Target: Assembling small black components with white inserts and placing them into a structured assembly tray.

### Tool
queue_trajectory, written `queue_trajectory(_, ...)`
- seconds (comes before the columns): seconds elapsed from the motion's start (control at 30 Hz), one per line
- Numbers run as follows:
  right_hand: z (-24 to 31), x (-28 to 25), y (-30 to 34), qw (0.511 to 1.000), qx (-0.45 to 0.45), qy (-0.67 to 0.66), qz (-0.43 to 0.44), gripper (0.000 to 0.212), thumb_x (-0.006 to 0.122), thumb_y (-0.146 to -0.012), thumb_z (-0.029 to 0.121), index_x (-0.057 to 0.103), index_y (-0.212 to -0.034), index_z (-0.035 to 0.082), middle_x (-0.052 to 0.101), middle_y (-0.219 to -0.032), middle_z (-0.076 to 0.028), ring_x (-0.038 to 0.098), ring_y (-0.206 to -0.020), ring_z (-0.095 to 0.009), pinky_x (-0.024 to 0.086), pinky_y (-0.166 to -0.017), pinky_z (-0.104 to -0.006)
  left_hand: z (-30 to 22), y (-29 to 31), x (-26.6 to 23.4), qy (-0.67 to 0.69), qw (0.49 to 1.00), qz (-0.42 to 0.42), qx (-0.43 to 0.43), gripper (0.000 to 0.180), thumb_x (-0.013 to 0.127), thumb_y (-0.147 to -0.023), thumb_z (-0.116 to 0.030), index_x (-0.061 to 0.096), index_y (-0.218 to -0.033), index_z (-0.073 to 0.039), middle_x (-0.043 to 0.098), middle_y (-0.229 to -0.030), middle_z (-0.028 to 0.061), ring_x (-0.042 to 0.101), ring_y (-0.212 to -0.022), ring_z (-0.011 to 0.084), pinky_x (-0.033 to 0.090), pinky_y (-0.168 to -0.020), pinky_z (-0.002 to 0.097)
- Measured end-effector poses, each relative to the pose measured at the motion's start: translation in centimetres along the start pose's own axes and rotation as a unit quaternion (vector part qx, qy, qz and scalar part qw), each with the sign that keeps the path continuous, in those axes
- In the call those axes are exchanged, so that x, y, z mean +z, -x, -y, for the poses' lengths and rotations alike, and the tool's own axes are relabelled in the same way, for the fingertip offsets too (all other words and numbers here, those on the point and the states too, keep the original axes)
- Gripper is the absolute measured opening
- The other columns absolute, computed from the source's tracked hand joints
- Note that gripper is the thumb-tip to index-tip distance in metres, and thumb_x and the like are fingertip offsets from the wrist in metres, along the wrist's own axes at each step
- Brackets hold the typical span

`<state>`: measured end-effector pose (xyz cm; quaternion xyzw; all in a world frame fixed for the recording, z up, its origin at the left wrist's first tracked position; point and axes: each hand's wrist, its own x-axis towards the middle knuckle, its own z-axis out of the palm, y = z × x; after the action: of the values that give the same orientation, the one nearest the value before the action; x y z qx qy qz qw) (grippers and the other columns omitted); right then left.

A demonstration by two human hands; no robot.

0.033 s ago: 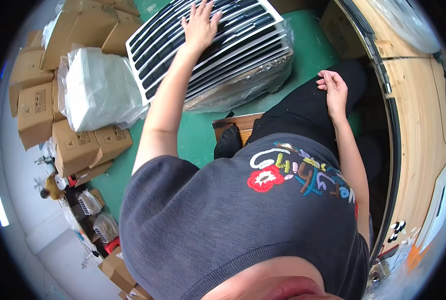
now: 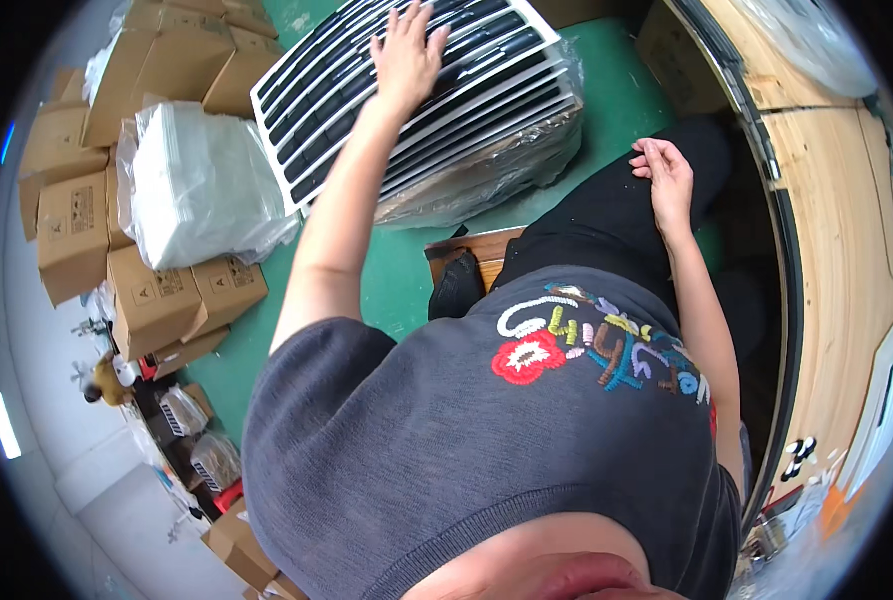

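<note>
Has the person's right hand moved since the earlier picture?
No, not noticeably: the right hand stays over the black trousers, with much the same gap to the light wooden tabletop.

slatted panels (image 2: 471,95) cropped above, distant person (image 2: 111,384) blurred

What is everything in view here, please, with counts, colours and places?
Striped rectangular sheets: several, black and white, top centre.
Crinkled plastic wrap: one, clear, below the sheets.
Bagged rectangular stack: one, white in clear plastic, left of the sheets.
Cardboard boxes: many, brown, left.
Wooden table: one, pale, right.
Flat wooden piece: one, brown, centre.
Rounded item: one, black, beside the wooden piece.
Co-worker: one, yellow-brown top, far left.
Small blurred clutter: uncounted, mixed, lower right.
Embroidered knitted top: one, charcoal, lower centre.
Trousers: one pair, black, centre.
Left hand: one, bare, on the sheets.
Right hand: one, bare, over the trousers.
</note>
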<state>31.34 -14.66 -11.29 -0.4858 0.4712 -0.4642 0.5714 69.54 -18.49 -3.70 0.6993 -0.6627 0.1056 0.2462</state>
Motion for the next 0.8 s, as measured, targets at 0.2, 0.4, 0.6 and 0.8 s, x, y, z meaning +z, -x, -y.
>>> queue_trajectory(0.2, -0.2, -0.9, 0.8, 1.000, -0.023, 0.020, 0.008, 0.017, 0.057, -0.098, 0.013, 0.065, -0.098, -0.001, 0.068, -0.091, -0.006, 0.063, -0.076, -0.010, 0.051, -0.068, -0.0224, -16.9, 7.4, 0.9, 0.333, 0.926, -0.047, 0.169, 0.029, 0.064, -0.080, 0.000, 0.062, -0.109, -0.001, 0.064, -0.110, 0.0192, 0.058, -0.107, 0.0393, 0.046, -0.090, 0.0469)
queue_trajectory(0.4, -0.4, -2.7, 3.0, 0.996, -0.081, 0.020, -0.025, 0.020, 0.049, -0.087, -0.008, 0.065, -0.097, -0.001, 0.067, -0.084, -0.005, 0.062, -0.082, -0.009, 0.050, -0.072, -0.0242, -25.8, 13.6, 0.9, 0.437, 0.854, 0.166, 0.228, 0.044, 0.065, -0.086, -0.007, 0.056, -0.129, -0.004, 0.051, -0.139, 0.0182, 0.049, -0.129, 0.0354, 0.038, -0.109, 0.0435)
queue_trajectory(0.6, -1.0, -7.2, 4.0, 0.995, -0.083, -0.039, -0.028, 0.030, 0.041, -0.088, -0.013, 0.062, -0.106, -0.002, 0.067, -0.089, -0.008, 0.064, -0.074, -0.011, 0.053, -0.065, -0.0253, -28.7, 11.4, 2.5, 0.373, 0.837, 0.258, 0.307, 0.056, 0.067, -0.083, -0.003, 0.049, -0.136, -0.005, 0.045, -0.144, 0.0176, 0.045, -0.132, 0.0352, 0.038, -0.108, 0.0419)
queue_trajectory(0.8, -0.9, -12.0, 4.4, 0.989, -0.072, -0.115, -0.054, 0.025, 0.043, -0.090, -0.010, 0.061, -0.104, 0.000, 0.066, -0.088, -0.006, 0.063, -0.073, -0.010, 0.052, -0.062, -0.0247, -33.5, 10.1, 3.6, 0.331, 0.828, 0.277, 0.358, 0.054, 0.067, -0.082, -0.003, 0.051, -0.133, -0.004, 0.048, -0.140, 0.0171, 0.045, -0.131, 0.0358, 0.039, -0.107, 0.0431)
